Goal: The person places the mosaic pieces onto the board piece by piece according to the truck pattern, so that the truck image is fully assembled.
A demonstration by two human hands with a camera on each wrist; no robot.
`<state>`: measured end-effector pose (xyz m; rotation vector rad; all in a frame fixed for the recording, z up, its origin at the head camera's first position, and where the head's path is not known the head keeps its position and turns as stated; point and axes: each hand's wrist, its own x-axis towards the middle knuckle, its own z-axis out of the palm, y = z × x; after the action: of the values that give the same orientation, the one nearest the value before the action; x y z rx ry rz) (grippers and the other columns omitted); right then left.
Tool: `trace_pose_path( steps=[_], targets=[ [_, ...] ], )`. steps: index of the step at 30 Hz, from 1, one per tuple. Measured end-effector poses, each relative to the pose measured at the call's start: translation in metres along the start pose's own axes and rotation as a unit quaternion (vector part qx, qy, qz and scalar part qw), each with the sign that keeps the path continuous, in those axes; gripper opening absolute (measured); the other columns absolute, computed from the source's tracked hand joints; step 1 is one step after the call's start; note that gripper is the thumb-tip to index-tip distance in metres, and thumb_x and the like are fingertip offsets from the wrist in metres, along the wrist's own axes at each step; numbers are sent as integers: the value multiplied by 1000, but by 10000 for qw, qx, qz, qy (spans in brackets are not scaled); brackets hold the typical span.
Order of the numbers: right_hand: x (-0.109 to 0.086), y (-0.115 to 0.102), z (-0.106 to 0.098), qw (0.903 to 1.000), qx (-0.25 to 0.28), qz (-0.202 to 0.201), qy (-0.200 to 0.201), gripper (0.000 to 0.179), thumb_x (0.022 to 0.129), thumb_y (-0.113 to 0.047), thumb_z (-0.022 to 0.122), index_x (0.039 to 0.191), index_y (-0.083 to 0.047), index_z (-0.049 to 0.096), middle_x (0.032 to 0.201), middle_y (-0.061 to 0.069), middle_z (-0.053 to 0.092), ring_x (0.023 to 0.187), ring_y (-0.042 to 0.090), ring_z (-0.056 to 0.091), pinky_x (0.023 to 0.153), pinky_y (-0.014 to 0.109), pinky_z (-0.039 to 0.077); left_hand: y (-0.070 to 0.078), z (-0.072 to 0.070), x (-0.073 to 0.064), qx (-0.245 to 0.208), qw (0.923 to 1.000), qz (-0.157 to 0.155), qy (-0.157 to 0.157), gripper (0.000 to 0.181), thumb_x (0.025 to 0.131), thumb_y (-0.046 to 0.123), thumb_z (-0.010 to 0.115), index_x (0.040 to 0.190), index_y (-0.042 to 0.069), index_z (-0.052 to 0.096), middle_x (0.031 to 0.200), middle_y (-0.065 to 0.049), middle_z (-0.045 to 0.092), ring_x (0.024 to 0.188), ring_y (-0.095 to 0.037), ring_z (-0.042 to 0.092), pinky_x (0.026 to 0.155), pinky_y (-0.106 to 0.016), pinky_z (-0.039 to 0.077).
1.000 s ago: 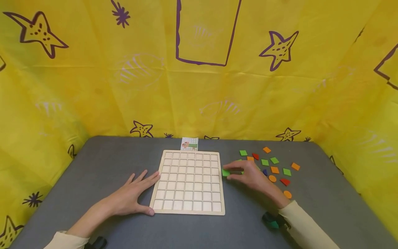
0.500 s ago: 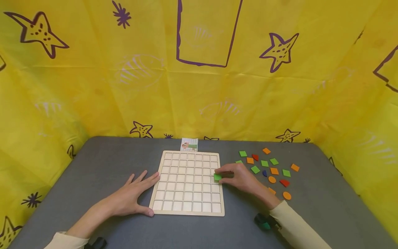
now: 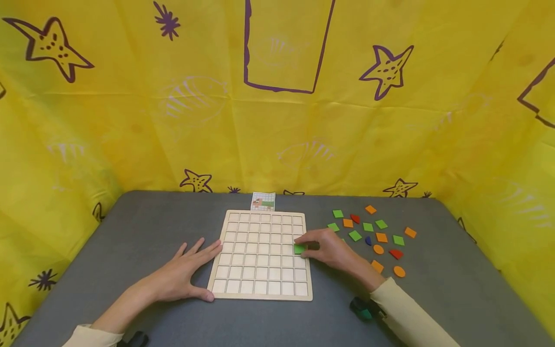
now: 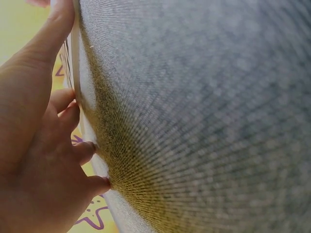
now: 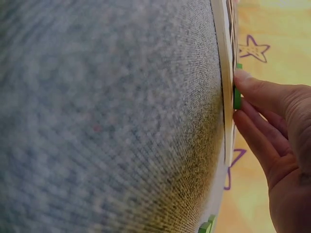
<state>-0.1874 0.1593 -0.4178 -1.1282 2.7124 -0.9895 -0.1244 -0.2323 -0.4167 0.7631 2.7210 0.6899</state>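
A pale wooden grid board (image 3: 262,297) with rows of square recesses lies flat on the grey table. Between thumb and fingers, my right hand (image 3: 329,249) pinches a green square tile (image 3: 298,249) over the rightmost column, about midway up the board. In the right wrist view the green tile (image 5: 237,98) shows edge-on, right at the board's surface, with the thumb against it. My left hand (image 3: 184,272) rests at the board's left side, fingers spread, its fingertips on the left edge and its thumb by the near left corner. The left wrist view shows those fingers (image 4: 85,150) along the edge.
Loose tiles lie scattered to the right of the board: green squares (image 3: 355,236), orange squares (image 3: 381,237), orange circles (image 3: 399,272), red pieces (image 3: 396,254) and a dark blue piece (image 3: 368,240). A small picture card (image 3: 262,201) lies behind the board. A yellow patterned cloth (image 3: 277,120) surrounds the table.
My right hand has moved left with the green tile, from beside the board's right edge to over its rightmost column. The left hand has stayed in place.
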Motion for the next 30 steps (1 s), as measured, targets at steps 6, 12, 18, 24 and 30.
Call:
trace_pose_path(
  steps=[6,12,18,24,30],
  targets=[
    [-1,1,0,10000,-14,-35,-29,33,81,-12,80,113,-8,74,110,2,72,101,15,67,86,34,55,1,-2,-1,-29,10000,43,27,113,66,69,73,155,14,31,160,-7,27,145,-47,14,106,-74,3],
    [-1,0,1,10000,49,-62,-18,34,81,-11,80,114,-7,74,110,1,72,100,14,67,85,34,55,2,-4,-1,-63,9999,89,2,112,67,69,72,155,14,31,160,-8,27,145,-49,13,105,-74,3],
    [-2,0,-5,9997,155,180,76,34,80,-11,80,114,-6,74,110,1,73,98,14,68,86,34,55,1,-2,-1,-78,9999,-28,-67,113,66,69,72,155,15,30,161,-6,26,146,-47,12,107,-72,2],
    [-6,3,-21,9981,418,137,424,37,79,-7,80,114,-1,72,110,9,73,100,24,70,87,38,55,0,-1,-2,-93,10000,-11,-34,113,66,70,73,155,15,30,161,-6,26,146,-46,11,107,-72,1],
    [-13,8,-39,9950,483,250,837,39,78,-4,81,115,-1,72,110,8,73,102,26,69,86,43,55,-1,0,-1,-47,10000,-2,-55,113,66,70,72,155,15,30,161,-6,25,146,-47,11,107,-72,2]
  ],
)
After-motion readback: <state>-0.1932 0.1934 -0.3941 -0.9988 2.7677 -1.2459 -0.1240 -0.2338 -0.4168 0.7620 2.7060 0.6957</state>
